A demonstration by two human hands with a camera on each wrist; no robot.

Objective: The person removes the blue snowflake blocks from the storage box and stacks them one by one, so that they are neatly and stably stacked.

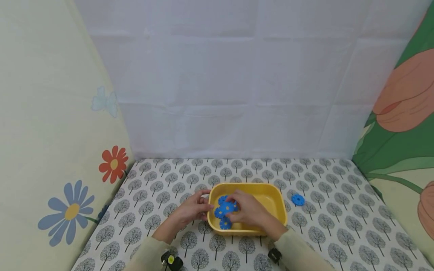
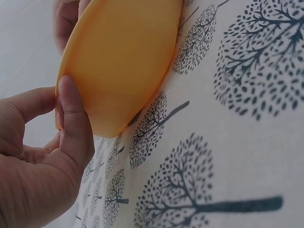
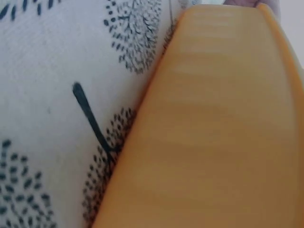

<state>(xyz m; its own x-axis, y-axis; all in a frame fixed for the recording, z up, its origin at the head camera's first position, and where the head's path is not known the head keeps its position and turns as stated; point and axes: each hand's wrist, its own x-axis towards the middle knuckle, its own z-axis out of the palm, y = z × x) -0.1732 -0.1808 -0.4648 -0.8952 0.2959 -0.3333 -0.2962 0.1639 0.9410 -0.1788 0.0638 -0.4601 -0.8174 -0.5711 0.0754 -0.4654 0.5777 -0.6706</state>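
My left hand grips the left end of a yellow tray, thumb over the rim. The left wrist view shows the fingers of this left hand pinching the edge of the tray. My right hand reaches over the tray, with thumb and fingers around one of several blue flower-shaped discs clustered at its left end; the fingertips partly hide it. Only the outer wall of the tray fills most of the right wrist view, hiding the right hand's fingers there.
One blue notched disc lies on the tree-print cloth, right of the tray. A white sheet hangs behind the table. Flower-printed cloths stand on the left and right.
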